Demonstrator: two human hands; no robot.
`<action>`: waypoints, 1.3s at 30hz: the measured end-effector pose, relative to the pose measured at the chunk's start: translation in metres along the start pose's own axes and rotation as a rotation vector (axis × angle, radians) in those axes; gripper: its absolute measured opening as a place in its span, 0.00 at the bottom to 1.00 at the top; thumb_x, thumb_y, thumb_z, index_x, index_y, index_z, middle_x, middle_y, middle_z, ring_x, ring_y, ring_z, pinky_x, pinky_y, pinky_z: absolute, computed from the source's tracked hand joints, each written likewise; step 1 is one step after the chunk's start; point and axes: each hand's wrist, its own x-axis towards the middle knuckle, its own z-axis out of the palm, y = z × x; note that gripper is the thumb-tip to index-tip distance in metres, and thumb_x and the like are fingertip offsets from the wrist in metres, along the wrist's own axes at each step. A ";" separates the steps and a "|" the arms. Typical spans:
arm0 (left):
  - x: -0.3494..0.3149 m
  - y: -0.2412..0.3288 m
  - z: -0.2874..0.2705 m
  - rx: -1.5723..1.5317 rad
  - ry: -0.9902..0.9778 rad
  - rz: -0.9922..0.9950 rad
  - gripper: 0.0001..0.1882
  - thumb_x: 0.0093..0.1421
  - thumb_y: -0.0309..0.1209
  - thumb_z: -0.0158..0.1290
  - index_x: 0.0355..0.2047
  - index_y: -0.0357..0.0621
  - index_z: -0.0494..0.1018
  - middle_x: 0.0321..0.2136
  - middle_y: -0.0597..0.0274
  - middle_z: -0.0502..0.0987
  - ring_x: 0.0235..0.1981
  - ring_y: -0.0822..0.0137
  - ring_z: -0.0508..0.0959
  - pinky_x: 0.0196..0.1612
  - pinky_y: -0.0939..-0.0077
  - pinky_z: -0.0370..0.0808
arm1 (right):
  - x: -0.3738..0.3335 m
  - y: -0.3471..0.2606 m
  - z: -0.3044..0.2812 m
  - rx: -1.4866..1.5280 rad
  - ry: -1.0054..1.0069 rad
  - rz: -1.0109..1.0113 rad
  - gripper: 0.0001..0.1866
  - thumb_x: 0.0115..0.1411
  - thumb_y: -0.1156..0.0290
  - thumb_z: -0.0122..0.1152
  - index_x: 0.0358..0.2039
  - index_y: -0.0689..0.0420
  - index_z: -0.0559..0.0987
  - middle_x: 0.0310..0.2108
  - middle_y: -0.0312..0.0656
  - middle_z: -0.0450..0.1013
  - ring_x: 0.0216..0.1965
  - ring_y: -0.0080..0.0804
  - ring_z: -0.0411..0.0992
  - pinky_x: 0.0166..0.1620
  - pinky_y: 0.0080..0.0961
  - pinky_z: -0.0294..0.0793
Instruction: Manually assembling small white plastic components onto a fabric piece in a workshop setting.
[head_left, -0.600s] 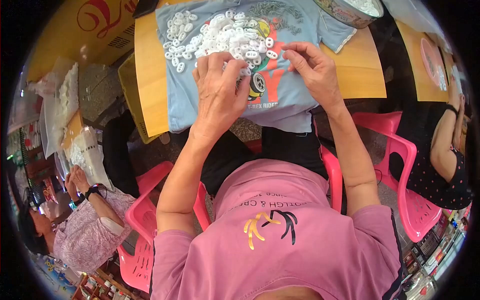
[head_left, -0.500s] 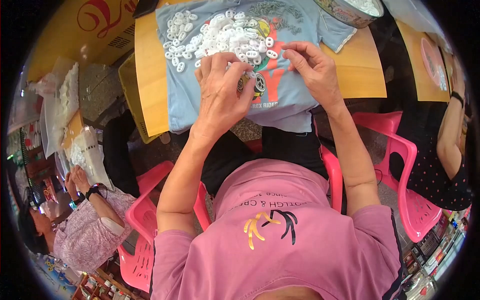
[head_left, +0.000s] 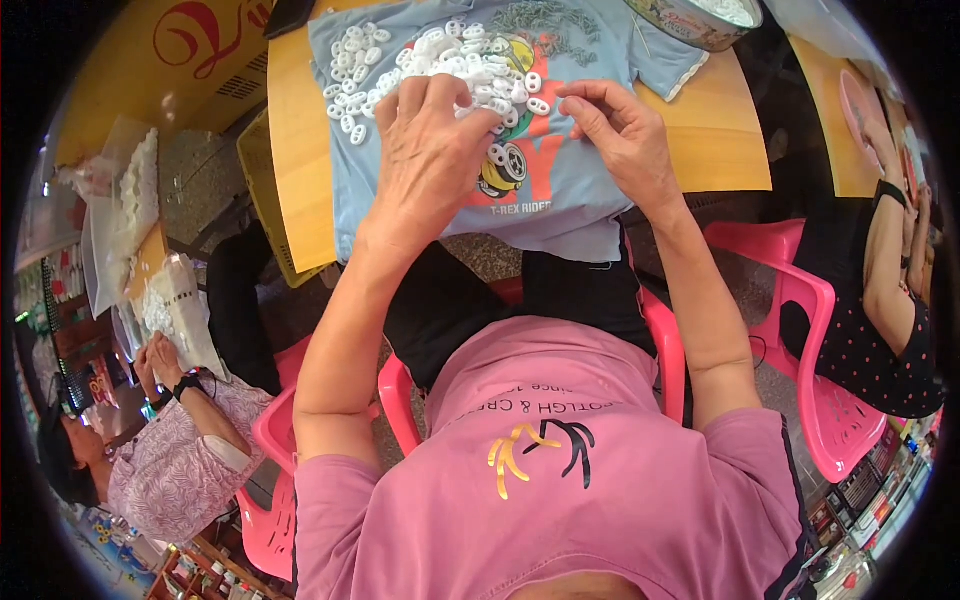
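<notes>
My left hand [head_left: 425, 150] reaches over a heap of white oval plastic pieces with two holes [head_left: 487, 68]. Its fingers bend down onto the near side of the heap, thumb apart from the index finger; some fingertips are hidden. One white piece [head_left: 499, 155] lies apart on the cloth, just below that thumb. To the right of the heap, my right hand [head_left: 622, 140] hovers over the cloth with thumb and index finger nearly pinched. Whatever sits between those tips is too small to make out. Small dark grey-green parts [head_left: 548, 28] lie scattered beyond the heap.
A blue printed T-shirt [head_left: 590, 200] covers much of the wooden table [head_left: 735, 130]. A round tin [head_left: 700, 25] with white contents stands at the far right. Pink chairs [head_left: 815, 320] flank me. People sit at tables left and right, a yellow crate [head_left: 268, 200] at left.
My left hand has shifted left and away from me onto the heap, uncovering the single white piece by the printed wheel. My right hand has barely moved. The person at right has moved their arm.
</notes>
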 end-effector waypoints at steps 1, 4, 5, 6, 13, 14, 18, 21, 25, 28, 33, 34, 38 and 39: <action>0.003 0.000 -0.002 -0.017 -0.011 0.024 0.08 0.50 0.27 0.56 0.31 0.50 0.80 0.37 0.61 0.70 0.43 0.58 0.68 0.49 0.62 0.60 | 0.000 0.000 0.000 0.004 0.000 0.000 0.10 0.64 0.71 0.58 0.43 0.62 0.78 0.32 0.33 0.76 0.30 0.14 0.69 0.35 0.12 0.69; 0.008 -0.002 0.000 -0.011 -0.036 0.065 0.07 0.50 0.28 0.57 0.31 0.50 0.80 0.37 0.61 0.70 0.43 0.58 0.68 0.48 0.62 0.61 | 0.000 -0.001 0.001 0.007 0.003 -0.008 0.10 0.64 0.71 0.58 0.43 0.62 0.78 0.32 0.32 0.76 0.30 0.14 0.69 0.35 0.12 0.69; 0.010 -0.003 0.002 0.010 -0.051 0.082 0.07 0.50 0.28 0.57 0.31 0.50 0.79 0.37 0.61 0.70 0.42 0.58 0.68 0.48 0.62 0.61 | 0.000 -0.001 0.001 0.006 0.006 -0.014 0.10 0.64 0.71 0.58 0.43 0.62 0.78 0.32 0.32 0.76 0.30 0.14 0.69 0.35 0.12 0.69; 0.011 -0.004 0.004 0.011 -0.049 0.084 0.07 0.50 0.28 0.57 0.31 0.50 0.79 0.37 0.61 0.70 0.42 0.58 0.68 0.48 0.62 0.61 | 0.000 -0.001 0.001 0.006 0.007 -0.016 0.10 0.64 0.71 0.58 0.43 0.62 0.78 0.32 0.32 0.76 0.30 0.14 0.69 0.35 0.12 0.69; 0.004 0.015 0.004 -0.630 0.122 -0.269 0.05 0.55 0.27 0.59 0.34 0.44 0.78 0.33 0.64 0.75 0.35 0.68 0.72 0.41 0.73 0.67 | 0.000 0.002 -0.001 0.027 0.007 -0.004 0.10 0.64 0.71 0.58 0.43 0.63 0.78 0.33 0.34 0.76 0.30 0.16 0.70 0.36 0.13 0.70; 0.002 0.021 0.004 -1.128 0.073 -0.572 0.06 0.58 0.28 0.59 0.35 0.42 0.77 0.31 0.65 0.77 0.32 0.72 0.73 0.38 0.78 0.69 | 0.000 0.003 -0.001 0.032 0.014 0.004 0.10 0.63 0.71 0.59 0.42 0.64 0.78 0.33 0.35 0.77 0.30 0.16 0.71 0.36 0.13 0.71; -0.005 0.030 0.005 -1.622 0.045 -0.796 0.11 0.60 0.31 0.58 0.38 0.36 0.74 0.30 0.63 0.78 0.29 0.77 0.73 0.35 0.83 0.70 | -0.001 0.002 -0.003 0.070 0.034 0.037 0.10 0.63 0.70 0.59 0.41 0.64 0.77 0.33 0.37 0.77 0.30 0.18 0.71 0.37 0.15 0.72; -0.006 0.036 0.001 -1.744 0.028 -0.820 0.11 0.60 0.31 0.59 0.39 0.37 0.74 0.31 0.63 0.78 0.29 0.77 0.72 0.35 0.83 0.70 | -0.003 -0.007 -0.002 0.243 0.002 0.034 0.10 0.64 0.69 0.59 0.40 0.63 0.77 0.33 0.38 0.76 0.29 0.19 0.71 0.36 0.17 0.73; -0.008 0.041 -0.001 -1.770 0.046 -0.812 0.11 0.60 0.31 0.59 0.38 0.37 0.73 0.31 0.64 0.78 0.30 0.77 0.72 0.35 0.83 0.70 | -0.009 -0.028 0.013 0.424 -0.039 0.109 0.10 0.64 0.67 0.58 0.39 0.62 0.76 0.32 0.37 0.75 0.28 0.19 0.69 0.35 0.20 0.73; -0.009 0.045 -0.001 -1.736 0.097 -0.817 0.10 0.60 0.31 0.58 0.38 0.38 0.73 0.31 0.64 0.77 0.30 0.77 0.72 0.35 0.84 0.70 | -0.014 -0.033 0.025 0.514 -0.051 0.136 0.10 0.65 0.67 0.57 0.38 0.61 0.76 0.32 0.37 0.74 0.28 0.20 0.68 0.35 0.21 0.73; -0.010 0.053 -0.003 -1.658 0.208 -0.763 0.11 0.61 0.31 0.58 0.38 0.37 0.72 0.30 0.66 0.76 0.31 0.78 0.73 0.36 0.83 0.71 | -0.019 -0.037 0.036 0.573 -0.046 0.148 0.10 0.66 0.66 0.55 0.38 0.60 0.77 0.30 0.36 0.73 0.28 0.21 0.68 0.34 0.23 0.72; -0.010 0.054 -0.004 -1.658 0.212 -0.765 0.11 0.61 0.31 0.58 0.38 0.37 0.72 0.30 0.66 0.76 0.31 0.78 0.73 0.36 0.83 0.71 | -0.020 -0.038 0.037 0.598 -0.033 0.154 0.10 0.66 0.66 0.55 0.38 0.60 0.76 0.30 0.36 0.73 0.28 0.21 0.67 0.34 0.23 0.72; -0.010 0.061 -0.010 -1.620 0.238 -0.695 0.09 0.63 0.29 0.56 0.38 0.37 0.71 0.30 0.65 0.76 0.32 0.77 0.74 0.38 0.82 0.72 | -0.020 -0.039 0.042 0.652 0.043 0.134 0.10 0.65 0.67 0.58 0.38 0.62 0.76 0.28 0.35 0.73 0.25 0.18 0.69 0.31 0.17 0.72; -0.010 0.062 -0.011 -1.618 0.256 -0.670 0.08 0.63 0.28 0.55 0.38 0.36 0.70 0.30 0.65 0.76 0.32 0.77 0.74 0.38 0.82 0.72 | -0.020 -0.040 0.043 0.651 0.041 0.135 0.10 0.65 0.67 0.58 0.38 0.62 0.76 0.28 0.35 0.73 0.25 0.18 0.69 0.31 0.17 0.72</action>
